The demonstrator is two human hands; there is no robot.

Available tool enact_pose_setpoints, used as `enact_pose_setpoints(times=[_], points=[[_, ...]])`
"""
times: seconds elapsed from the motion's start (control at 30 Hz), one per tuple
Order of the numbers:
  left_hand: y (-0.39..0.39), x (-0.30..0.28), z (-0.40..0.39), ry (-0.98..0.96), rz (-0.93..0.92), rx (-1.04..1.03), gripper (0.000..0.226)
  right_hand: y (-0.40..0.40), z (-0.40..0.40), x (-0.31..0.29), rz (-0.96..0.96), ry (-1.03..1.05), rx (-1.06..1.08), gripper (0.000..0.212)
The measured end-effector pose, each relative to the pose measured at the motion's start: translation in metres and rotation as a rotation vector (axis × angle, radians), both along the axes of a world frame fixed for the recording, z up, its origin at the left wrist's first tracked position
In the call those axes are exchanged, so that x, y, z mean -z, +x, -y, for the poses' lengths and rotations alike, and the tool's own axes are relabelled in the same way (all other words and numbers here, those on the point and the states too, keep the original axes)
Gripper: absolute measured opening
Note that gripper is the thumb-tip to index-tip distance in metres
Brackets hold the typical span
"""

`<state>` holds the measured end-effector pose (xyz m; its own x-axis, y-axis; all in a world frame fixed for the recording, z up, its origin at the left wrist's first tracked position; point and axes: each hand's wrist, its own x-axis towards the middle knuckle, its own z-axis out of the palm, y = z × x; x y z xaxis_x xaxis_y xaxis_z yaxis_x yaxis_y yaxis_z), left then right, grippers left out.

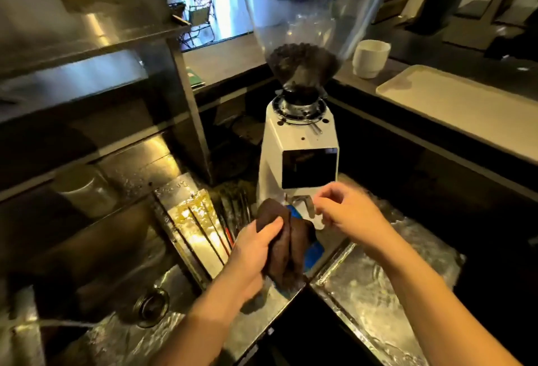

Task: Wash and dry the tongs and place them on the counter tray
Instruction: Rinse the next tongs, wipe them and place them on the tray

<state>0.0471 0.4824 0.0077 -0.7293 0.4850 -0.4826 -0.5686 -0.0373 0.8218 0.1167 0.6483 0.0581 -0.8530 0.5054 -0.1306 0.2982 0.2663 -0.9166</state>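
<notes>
My left hand grips a dark brown cloth in front of the white coffee grinder. A blue item shows from under and behind the cloth; most of it is hidden, and I cannot tell whether it is the tongs. My right hand hovers just right of the cloth with its fingers curled, blurred, near the grinder's metal fork; whether it pinches anything I cannot tell. The cream counter tray lies on the raised counter at the right.
The coffee grinder, with beans in its hopper, stands right behind my hands. A wet steel sink with a drain lies at the lower left, beside a rack with thin sticks. A white cup stands beyond the tray.
</notes>
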Motion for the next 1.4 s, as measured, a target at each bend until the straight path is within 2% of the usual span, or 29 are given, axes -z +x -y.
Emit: enact_pose_setpoints(times=[0.1, 0.23, 0.33, 0.43, 0.5, 0.6, 0.67, 0.73, 0.83, 0.9, 0.97, 1.07, 1.13, 1.23, 1.33, 1.4], points=[[-0.023, 0.009, 0.049, -0.032, 0.035, -0.188, 0.021, -0.035, 0.034, 0.02, 0.03, 0.014, -0.106, 0.016], [-0.044, 0.027, 0.089, -0.088, 0.08, -0.328, 0.028, -0.076, 0.065, 0.061, 0.166, 0.077, -0.175, 0.011], [-0.057, 0.047, 0.104, -0.195, 0.002, -0.362, 0.016, -0.097, 0.08, 0.099, 0.323, 0.163, -0.233, 0.013], [-0.065, 0.066, 0.108, -0.286, -0.019, -0.342, 0.022, -0.112, 0.091, 0.132, 0.465, 0.267, -0.31, 0.016], [-0.069, 0.075, 0.109, -0.308, -0.019, -0.34, 0.021, -0.122, 0.1, 0.15, 0.579, 0.349, -0.352, 0.038], [-0.069, 0.083, 0.11, -0.34, 0.012, -0.336, 0.01, -0.126, 0.113, 0.168, 0.639, 0.41, -0.411, 0.06], [-0.07, 0.087, 0.108, -0.326, 0.047, -0.356, 0.026, -0.128, 0.118, 0.176, 0.639, 0.463, -0.424, 0.063], [-0.071, 0.091, 0.107, -0.354, 0.064, -0.357, 0.03, -0.13, 0.121, 0.178, 0.651, 0.526, -0.438, 0.053], [-0.071, 0.099, 0.109, -0.346, 0.086, -0.354, 0.01, -0.131, 0.12, 0.175, 0.652, 0.546, -0.407, 0.037], [-0.071, 0.101, 0.112, -0.299, 0.094, -0.368, 0.006, -0.132, 0.115, 0.167, 0.598, 0.503, -0.323, 0.031], [-0.07, 0.1, 0.115, -0.257, 0.098, -0.397, 0.013, -0.13, 0.109, 0.154, 0.547, 0.477, -0.237, 0.031], [-0.071, 0.097, 0.125, -0.234, 0.096, -0.437, 0.021, -0.12, 0.104, 0.135, 0.575, 0.55, -0.251, 0.031], [-0.072, 0.097, 0.135, -0.168, 0.111, -0.448, 0.025, -0.106, 0.105, 0.126, 0.519, 0.555, -0.216, 0.026], [-0.072, 0.096, 0.158, -0.075, 0.126, -0.451, 0.039, -0.093, 0.117, 0.11, 0.461, 0.54, -0.207, 0.03], [-0.071, 0.094, 0.191, -0.023, 0.136, -0.521, 0.052, -0.091, 0.144, 0.094, 0.339, 0.408, -0.239, 0.031], [-0.071, 0.094, 0.214, 0.007, 0.142, -0.578, 0.042, -0.092, 0.166, 0.085, 0.261, 0.127, -0.25, 0.025]])
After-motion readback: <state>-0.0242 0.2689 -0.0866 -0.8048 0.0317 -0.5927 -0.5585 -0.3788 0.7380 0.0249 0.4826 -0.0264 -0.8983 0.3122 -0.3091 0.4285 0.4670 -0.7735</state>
